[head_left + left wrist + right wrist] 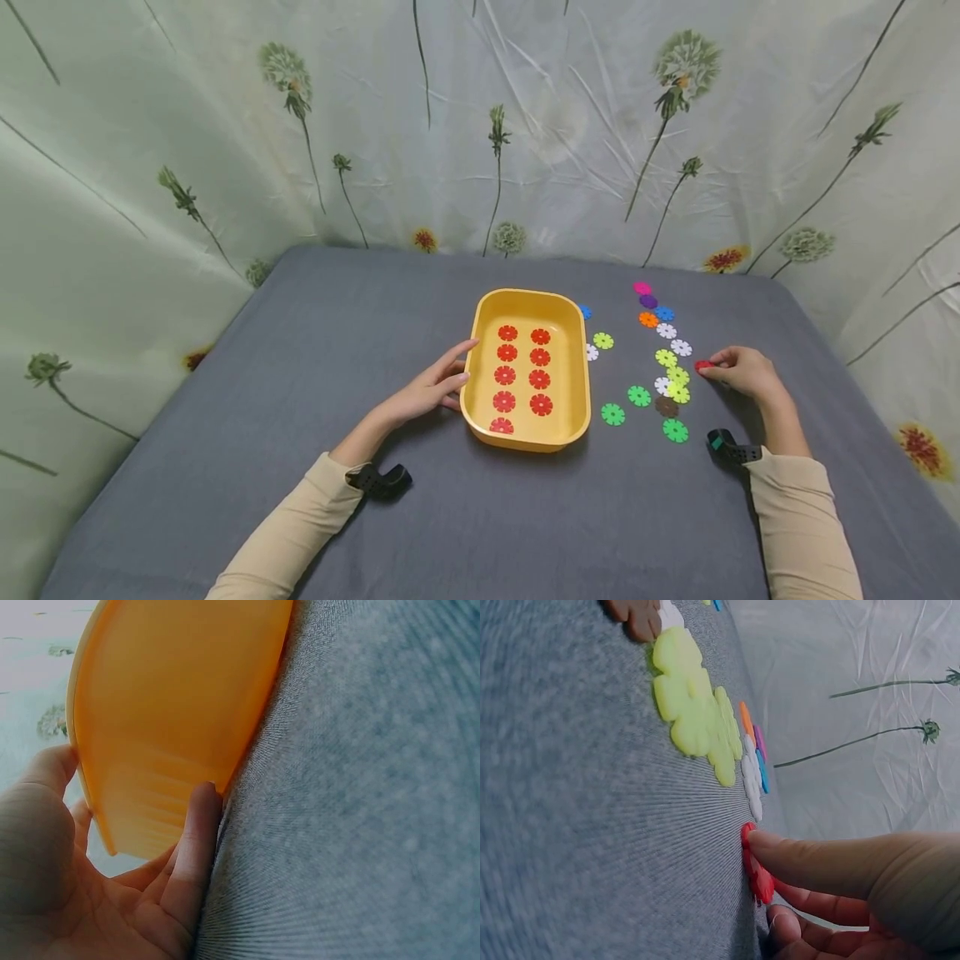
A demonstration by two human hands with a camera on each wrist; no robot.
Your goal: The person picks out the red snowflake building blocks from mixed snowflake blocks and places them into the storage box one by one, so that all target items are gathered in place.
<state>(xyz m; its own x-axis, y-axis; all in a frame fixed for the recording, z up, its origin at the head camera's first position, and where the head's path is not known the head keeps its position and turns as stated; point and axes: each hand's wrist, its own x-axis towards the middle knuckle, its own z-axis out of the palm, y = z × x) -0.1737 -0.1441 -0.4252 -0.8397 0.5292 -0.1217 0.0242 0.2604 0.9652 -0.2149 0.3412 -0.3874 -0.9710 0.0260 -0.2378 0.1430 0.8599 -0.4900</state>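
Observation:
A yellow plastic basin [525, 303] sits on the grey cloth, with several red snowflake discs [540, 379] lying in two columns on its bottom. My left hand [423, 390] holds the basin's left side. Seen from the left wrist, its thumb [56, 769] touches the rim and a finger [199, 851] lies against the outer wall. Off to the right, my right hand [746, 372] pinches a red snowflake disc [757, 866] between thumb and fingers, low at the cloth. The fingers partly cover this disc.
Between basin and right hand lie loose snowflake discs: yellow-green [677, 375], green [612, 414], white [681, 347], brown [667, 407], orange [648, 319], blue [664, 313], purple [648, 302] and pink [642, 288]. Some overlap. A flowered curtain [450, 167] hangs behind the grey surface [360, 333].

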